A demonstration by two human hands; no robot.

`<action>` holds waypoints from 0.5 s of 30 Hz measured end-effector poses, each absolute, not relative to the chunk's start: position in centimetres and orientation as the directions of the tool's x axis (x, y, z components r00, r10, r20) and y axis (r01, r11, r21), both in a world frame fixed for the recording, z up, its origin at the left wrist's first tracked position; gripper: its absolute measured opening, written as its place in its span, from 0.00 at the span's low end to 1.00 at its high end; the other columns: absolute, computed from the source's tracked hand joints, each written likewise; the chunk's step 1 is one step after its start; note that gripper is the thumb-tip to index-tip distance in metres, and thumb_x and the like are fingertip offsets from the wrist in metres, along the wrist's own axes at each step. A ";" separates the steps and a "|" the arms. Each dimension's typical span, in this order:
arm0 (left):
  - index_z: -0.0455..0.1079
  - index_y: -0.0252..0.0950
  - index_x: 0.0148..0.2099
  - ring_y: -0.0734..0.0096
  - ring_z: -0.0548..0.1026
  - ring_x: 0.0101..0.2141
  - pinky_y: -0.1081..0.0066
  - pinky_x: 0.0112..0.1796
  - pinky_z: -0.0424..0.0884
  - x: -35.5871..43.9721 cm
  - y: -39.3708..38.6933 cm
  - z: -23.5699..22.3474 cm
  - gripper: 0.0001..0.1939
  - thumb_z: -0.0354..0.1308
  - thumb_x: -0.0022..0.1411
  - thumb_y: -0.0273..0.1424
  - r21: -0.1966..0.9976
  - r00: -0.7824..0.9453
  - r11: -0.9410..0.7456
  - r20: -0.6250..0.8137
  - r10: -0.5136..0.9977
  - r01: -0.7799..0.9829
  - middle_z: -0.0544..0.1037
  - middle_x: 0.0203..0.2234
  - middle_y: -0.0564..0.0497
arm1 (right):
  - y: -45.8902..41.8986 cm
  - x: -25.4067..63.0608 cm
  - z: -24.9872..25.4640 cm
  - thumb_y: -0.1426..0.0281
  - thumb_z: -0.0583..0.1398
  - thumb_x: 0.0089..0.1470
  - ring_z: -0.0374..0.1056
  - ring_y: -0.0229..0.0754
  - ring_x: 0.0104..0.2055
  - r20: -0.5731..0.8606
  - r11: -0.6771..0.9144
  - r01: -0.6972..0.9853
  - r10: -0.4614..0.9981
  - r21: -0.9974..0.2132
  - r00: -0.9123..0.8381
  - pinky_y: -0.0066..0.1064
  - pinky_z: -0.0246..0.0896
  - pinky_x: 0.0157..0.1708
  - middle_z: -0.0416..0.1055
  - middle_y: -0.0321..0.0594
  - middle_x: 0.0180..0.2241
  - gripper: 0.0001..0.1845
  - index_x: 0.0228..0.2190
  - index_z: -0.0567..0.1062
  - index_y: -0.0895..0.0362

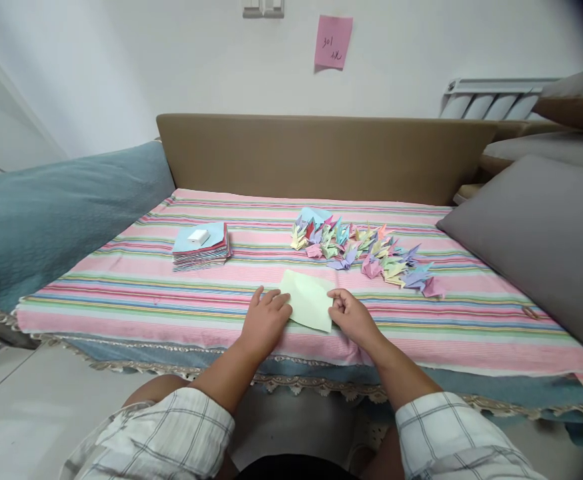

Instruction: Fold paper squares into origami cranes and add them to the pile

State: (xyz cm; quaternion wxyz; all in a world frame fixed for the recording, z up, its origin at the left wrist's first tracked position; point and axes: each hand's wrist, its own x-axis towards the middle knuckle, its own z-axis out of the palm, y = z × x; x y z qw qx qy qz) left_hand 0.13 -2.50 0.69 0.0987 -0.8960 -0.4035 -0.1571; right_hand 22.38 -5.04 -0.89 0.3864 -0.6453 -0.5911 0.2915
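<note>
A pale green square sheet of paper [309, 303] lies in front of me on the striped cloth, slightly turned. My left hand [266, 319] rests at its left edge, fingers spread, the nearest ones touching the paper. At the right edge, my right hand [350, 315] is closed, pinching the sheet between thumb and forefinger. Behind the sheet and to the right sits a cluster of folded paper cranes [369, 250] in many colours. A stack of coloured paper sheets [201, 257] stands to the left, with a small white block [199, 237] on top.
The pink striped cloth [121, 283] covers a sofa seat with a brown backrest [311, 157]. A blue padded armrest [66, 207] bounds the left, and a large grey cushion [536, 233] the right. A pink note [333, 43] hangs on the wall.
</note>
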 end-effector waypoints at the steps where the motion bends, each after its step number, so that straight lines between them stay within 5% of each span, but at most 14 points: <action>1: 0.72 0.41 0.35 0.57 0.68 0.51 0.47 0.55 0.54 -0.2 -2.1 0.8 0.07 0.54 0.60 0.26 -0.043 0.605 -0.636 0.362 0.709 0.770 0.74 0.49 0.53 | -5.3 22.3 -0.7 0.67 0.55 0.45 0.61 0.36 0.23 0.061 -0.003 0.560 0.993 -0.828 0.097 0.27 0.55 0.26 0.66 0.29 0.22 0.18 0.40 0.70 0.54; 6: 0.74 0.40 0.36 0.59 0.72 0.45 0.57 0.47 0.64 -1.1 -0.6 0.8 0.07 0.55 0.58 0.26 0.008 0.573 -0.612 0.341 0.745 0.791 0.76 0.46 0.50 | -5.7 22.2 0.1 0.68 0.53 0.47 0.64 0.42 0.33 0.184 0.072 0.803 0.982 -0.592 0.047 0.33 0.56 0.36 0.68 0.37 0.27 0.11 0.32 0.74 0.54; 9: 0.74 0.39 0.35 0.60 0.74 0.41 0.59 0.43 0.66 -1.3 -0.3 0.9 0.08 0.54 0.57 0.24 0.031 0.576 -0.621 0.341 0.743 0.783 0.77 0.44 0.49 | -5.6 22.2 -0.1 0.74 0.53 0.42 0.61 0.48 0.47 0.324 0.154 0.892 0.946 -0.426 -0.008 0.40 0.52 0.47 0.68 0.43 0.42 0.18 0.37 0.74 0.53; 12: 0.74 0.38 0.33 0.61 0.75 0.38 0.61 0.41 0.66 -1.4 -0.3 1.1 0.10 0.52 0.56 0.22 0.050 0.576 -0.627 0.345 0.741 0.777 0.78 0.40 0.48 | -5.5 22.4 -0.4 0.75 0.55 0.39 0.51 0.51 0.57 0.291 0.226 0.901 0.949 -0.370 -0.118 0.45 0.44 0.53 0.57 0.44 0.57 0.26 0.44 0.72 0.51; 15: 0.74 0.38 0.31 0.62 0.75 0.37 0.63 0.41 0.66 -1.6 -0.4 1.4 0.11 0.51 0.56 0.22 0.071 0.573 -0.631 0.350 0.741 0.773 0.79 0.37 0.48 | -5.3 22.7 -0.7 0.72 0.56 0.40 0.48 0.51 0.60 0.227 0.197 0.906 0.967 -0.375 -0.117 0.46 0.41 0.55 0.52 0.44 0.60 0.27 0.47 0.71 0.50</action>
